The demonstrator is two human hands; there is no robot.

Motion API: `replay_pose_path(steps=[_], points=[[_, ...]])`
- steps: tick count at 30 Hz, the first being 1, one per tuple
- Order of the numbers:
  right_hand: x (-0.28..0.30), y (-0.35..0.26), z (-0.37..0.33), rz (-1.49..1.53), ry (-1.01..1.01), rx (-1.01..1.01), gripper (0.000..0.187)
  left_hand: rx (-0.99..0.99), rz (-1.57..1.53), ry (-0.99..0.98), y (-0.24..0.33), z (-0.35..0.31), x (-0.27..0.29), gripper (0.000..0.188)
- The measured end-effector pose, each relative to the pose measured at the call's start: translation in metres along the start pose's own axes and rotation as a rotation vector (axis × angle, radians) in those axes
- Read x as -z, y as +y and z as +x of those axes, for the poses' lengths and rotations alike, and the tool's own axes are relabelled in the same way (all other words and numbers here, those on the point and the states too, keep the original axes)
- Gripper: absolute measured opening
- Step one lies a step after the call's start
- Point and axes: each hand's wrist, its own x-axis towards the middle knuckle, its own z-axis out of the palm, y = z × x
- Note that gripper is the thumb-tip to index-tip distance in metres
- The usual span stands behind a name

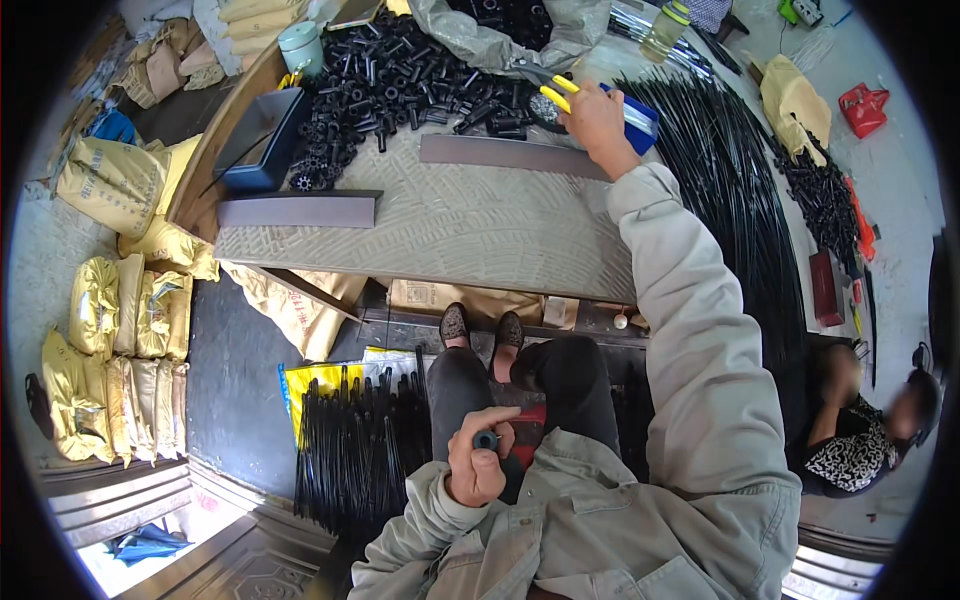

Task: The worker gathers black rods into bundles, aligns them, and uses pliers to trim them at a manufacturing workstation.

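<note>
My left hand (476,468) is in front of my body above my lap. Its fingers are wrapped round a small dark tubular piece (486,440), whose round end points upward. My right hand (597,122) reaches to the far side of the table, its fingers closed at the handles of yellow-handled pliers (556,90). The pliers' dark jaws point to the far left, near a grey plastic bag (590,35) holding black parts. Beside the right hand lies a blue tray (640,122), partly hidden by it. A heap of short black tubular parts (385,75) spreads over the table's far left.
Two flat grey strips (297,210) (500,153) lie on the worn table (430,225). Long black rods (715,170) cover its right side; more rods (355,440) stand by my left leg. A blue bin (262,140) sits at left. Another person (865,430) is at far right.
</note>
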Motion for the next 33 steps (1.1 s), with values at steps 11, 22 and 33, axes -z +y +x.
replay_pose_path(steps=[11,22,33], points=[[-0.013,0.001,0.004,0.048,0.144,0.05,0.022,0.017,-0.05,-0.003,-0.007,0.006,0.009,0.057],[0.153,-0.093,-0.187,1.77,-0.366,-0.425,0.011,0.063,-0.129,0.001,0.018,0.032,0.0,0.064],[0.177,-0.099,-0.282,1.566,0.103,0.07,0.012,-0.185,0.073,-0.115,0.051,-0.005,-0.039,0.05]])
